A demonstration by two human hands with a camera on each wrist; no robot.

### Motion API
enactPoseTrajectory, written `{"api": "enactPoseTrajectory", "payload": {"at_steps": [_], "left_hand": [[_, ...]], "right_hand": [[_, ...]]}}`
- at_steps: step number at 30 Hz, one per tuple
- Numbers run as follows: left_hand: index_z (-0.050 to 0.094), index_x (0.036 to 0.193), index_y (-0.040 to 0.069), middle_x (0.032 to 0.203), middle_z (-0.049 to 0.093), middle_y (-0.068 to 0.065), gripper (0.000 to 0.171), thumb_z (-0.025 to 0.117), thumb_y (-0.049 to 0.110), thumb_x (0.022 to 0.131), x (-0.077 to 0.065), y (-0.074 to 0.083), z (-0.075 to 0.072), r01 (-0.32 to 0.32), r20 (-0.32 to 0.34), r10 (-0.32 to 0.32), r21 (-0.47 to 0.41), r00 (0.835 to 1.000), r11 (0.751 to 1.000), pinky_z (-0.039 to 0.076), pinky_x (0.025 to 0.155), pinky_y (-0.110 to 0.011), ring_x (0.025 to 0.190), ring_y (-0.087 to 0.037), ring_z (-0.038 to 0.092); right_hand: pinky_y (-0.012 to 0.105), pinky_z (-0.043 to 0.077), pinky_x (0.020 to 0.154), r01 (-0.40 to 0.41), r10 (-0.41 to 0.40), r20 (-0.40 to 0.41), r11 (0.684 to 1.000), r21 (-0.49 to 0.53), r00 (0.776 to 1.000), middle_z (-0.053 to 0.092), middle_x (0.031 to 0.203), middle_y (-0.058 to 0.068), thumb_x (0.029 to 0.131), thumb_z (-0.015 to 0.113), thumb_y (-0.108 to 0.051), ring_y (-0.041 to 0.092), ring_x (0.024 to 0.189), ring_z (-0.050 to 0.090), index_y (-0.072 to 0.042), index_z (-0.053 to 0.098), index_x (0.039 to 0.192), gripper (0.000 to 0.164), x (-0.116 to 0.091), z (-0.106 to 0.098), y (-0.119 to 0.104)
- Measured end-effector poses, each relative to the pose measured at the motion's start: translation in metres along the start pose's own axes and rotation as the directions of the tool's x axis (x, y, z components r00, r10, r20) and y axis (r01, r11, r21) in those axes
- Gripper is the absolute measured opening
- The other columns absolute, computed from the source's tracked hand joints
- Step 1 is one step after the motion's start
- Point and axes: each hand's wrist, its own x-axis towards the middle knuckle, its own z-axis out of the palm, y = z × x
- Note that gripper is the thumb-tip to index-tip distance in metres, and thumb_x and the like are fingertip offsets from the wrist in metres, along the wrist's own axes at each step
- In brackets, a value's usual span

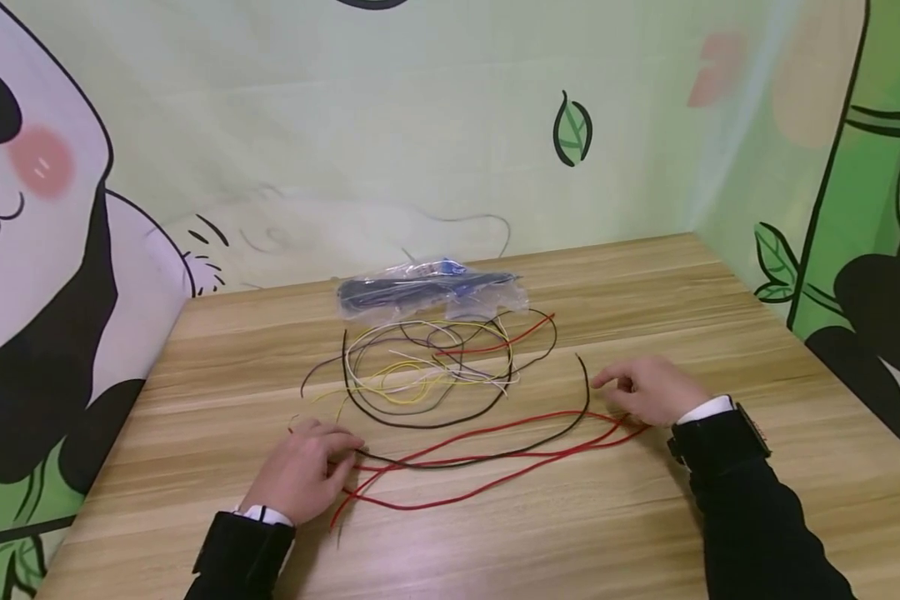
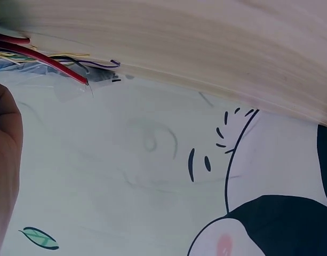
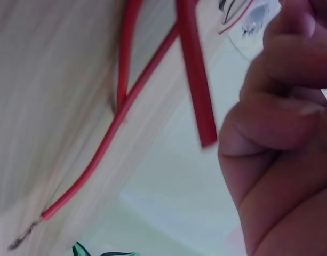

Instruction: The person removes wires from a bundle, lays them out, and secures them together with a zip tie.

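Observation:
My left hand [image 1: 303,471] is low over the table's left side, its thumb and index finger pinching the left end of a black wire [image 1: 457,465]. This wire curves across a loose bundle of red wires [image 1: 450,498] and bends up at its far right end. Beside that bend is my right hand [image 1: 648,390], fingers loosely bent and nothing visible between them. In the right wrist view, red wire ends [image 3: 86,173] hang beside the right hand [image 3: 286,138], one with bare twisted strands. The left wrist view shows only an edge of the left hand [image 2: 6,154] and a red wire tip [image 2: 70,72].
Behind the red wires lies a tangle of yellow, white, purple and black wires [image 1: 420,383]. A clear plastic bag [image 1: 427,292] with dark contents rests at the table's back edge. The wooden table [image 1: 720,333] meets a panda-printed backdrop [image 1: 345,125].

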Motion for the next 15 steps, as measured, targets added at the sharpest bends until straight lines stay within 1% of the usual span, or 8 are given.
{"api": "enactPoseTrajectory", "payload": {"at_steps": [4,6,10,12,15], "left_hand": [[0.080,0.099,0.011,0.102,0.075,-0.003,0.022,0.082,0.000,0.081,-0.001,0.000,0.001,0.000,-0.013,0.000,0.006,1.000,1.000,0.054,0.084,-0.043,0.096,-0.024,0.064],[0.080,0.098,0.011,0.100,0.075,-0.002,0.023,0.082,-0.003,0.080,0.000,0.001,0.002,-0.002,-0.019,0.002,0.011,1.000,1.000,0.054,0.083,-0.042,0.095,-0.024,0.064],[0.080,0.094,0.012,0.096,0.073,-0.001,0.023,0.083,-0.005,0.079,0.003,0.004,0.004,0.017,-0.013,-0.016,0.023,1.000,1.000,0.054,0.080,-0.040,0.092,-0.023,0.064],[0.079,0.091,0.013,0.093,0.072,0.000,0.021,0.083,-0.004,0.079,0.004,0.005,0.005,0.025,-0.005,-0.025,0.034,1.000,0.999,0.054,0.079,-0.040,0.090,-0.023,0.063],[0.078,0.087,0.012,0.090,0.070,0.001,0.018,0.084,-0.003,0.079,0.005,0.006,0.007,0.029,0.001,-0.029,0.046,1.000,0.999,0.053,0.077,-0.039,0.088,-0.022,0.063]], "right_hand": [[0.031,0.041,0.053,0.021,-0.019,0.036,0.999,-0.048,0.999,0.050,0.069,-0.002,0.094,0.067,-0.006,0.013,0.059,0.047,-0.008,0.075,0.120,0.027,0.005,0.008,-0.005],[0.032,0.041,0.058,0.053,-0.050,0.040,0.995,-0.089,0.998,0.057,0.073,-0.002,0.092,0.069,-0.007,0.014,0.064,0.048,-0.008,0.076,0.117,0.026,0.009,0.012,-0.007],[0.034,0.043,0.066,0.113,-0.108,0.042,0.982,-0.153,0.993,0.063,0.079,-0.003,0.091,0.073,-0.007,0.014,0.069,0.050,-0.011,0.077,0.103,0.014,0.015,0.018,-0.011],[0.035,0.044,0.066,0.122,-0.116,0.043,0.979,-0.165,0.992,0.061,0.077,-0.004,0.090,0.074,-0.006,0.013,0.068,0.051,-0.013,0.074,0.097,0.010,0.016,0.020,-0.013],[0.034,0.044,0.064,0.129,-0.124,0.039,0.976,-0.177,0.992,0.058,0.073,-0.006,0.089,0.075,-0.006,0.012,0.066,0.050,-0.014,0.071,0.092,0.009,0.017,0.022,-0.014]]}}
